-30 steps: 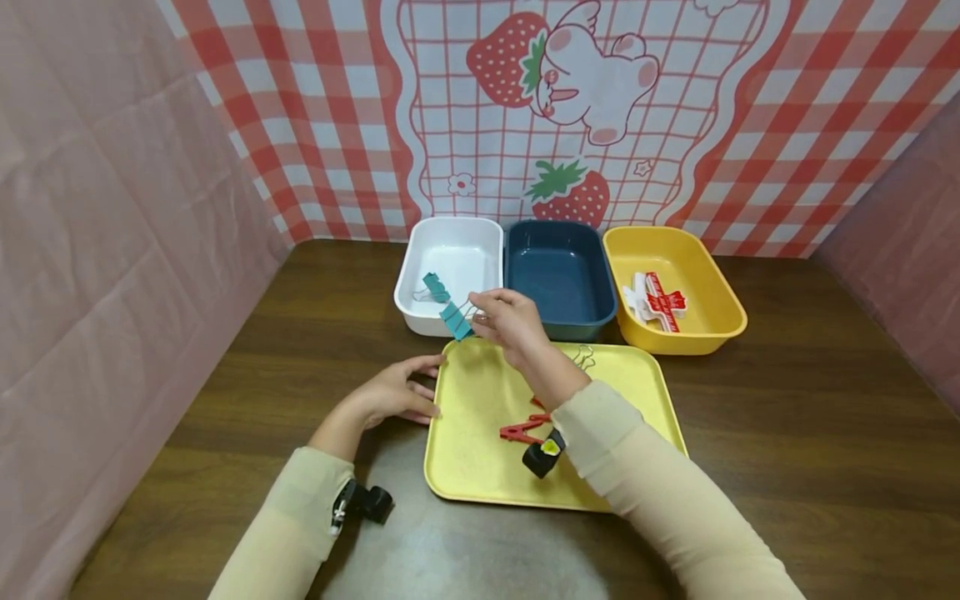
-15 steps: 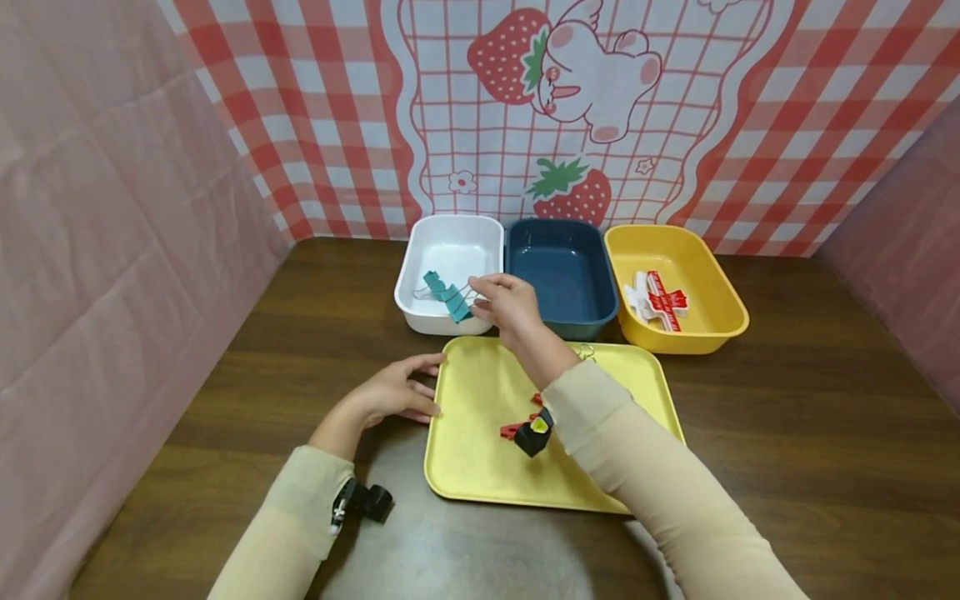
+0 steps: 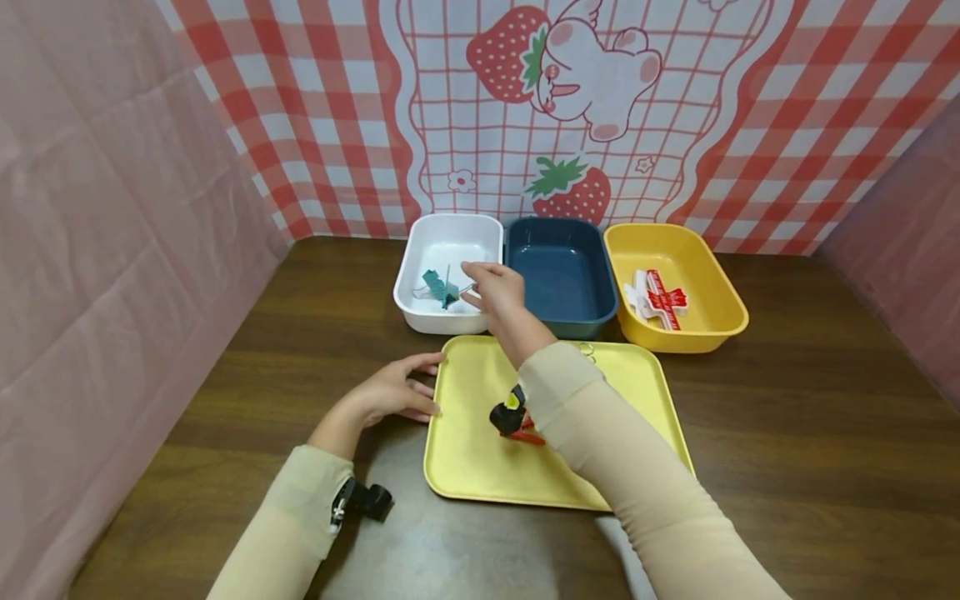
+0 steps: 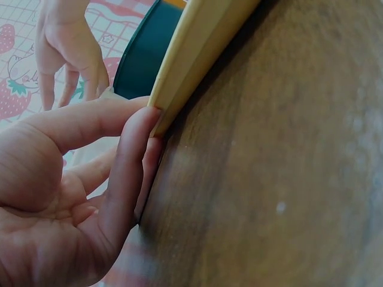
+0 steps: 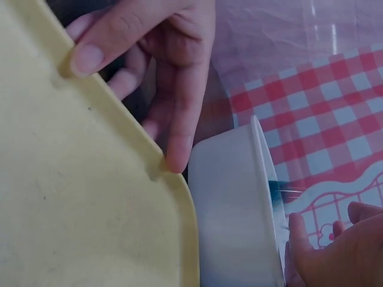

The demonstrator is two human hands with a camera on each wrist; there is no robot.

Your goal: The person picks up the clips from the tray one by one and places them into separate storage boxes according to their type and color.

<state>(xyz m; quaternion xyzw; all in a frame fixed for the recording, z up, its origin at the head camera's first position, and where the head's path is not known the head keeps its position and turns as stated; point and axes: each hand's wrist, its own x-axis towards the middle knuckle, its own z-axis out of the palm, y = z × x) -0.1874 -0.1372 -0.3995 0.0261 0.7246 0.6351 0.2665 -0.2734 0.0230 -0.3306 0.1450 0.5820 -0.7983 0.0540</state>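
Observation:
My right hand (image 3: 497,293) is over the front right of the white bin (image 3: 411,314), fingers spread and holding nothing. Just left of its fingertips, a teal binder clip (image 3: 449,297) with wire handles lies in the bin, against another teal binder clip (image 3: 432,282). In the right wrist view, a gap shows between the right hand (image 5: 335,248) and the teal clip at the bin's rim. My left hand (image 3: 392,390) touches the left rim of the yellow tray (image 3: 465,467); the left wrist view shows its extended fingers (image 4: 134,143) meeting that rim.
Beside the white bin stand a dark blue bin (image 3: 562,308) and a yellow bin (image 3: 720,321), the latter with red and white clips (image 3: 662,300) inside. A red clothespin (image 3: 527,437) on the tray is partly hidden by my right wrist camera (image 3: 507,417). Wire loops (image 3: 589,352) show at the tray's far edge.
My right hand has moved forward over the white bin and let go of the teal binder clip, which now lies in the bin with the other. My left hand has stayed at the tray.

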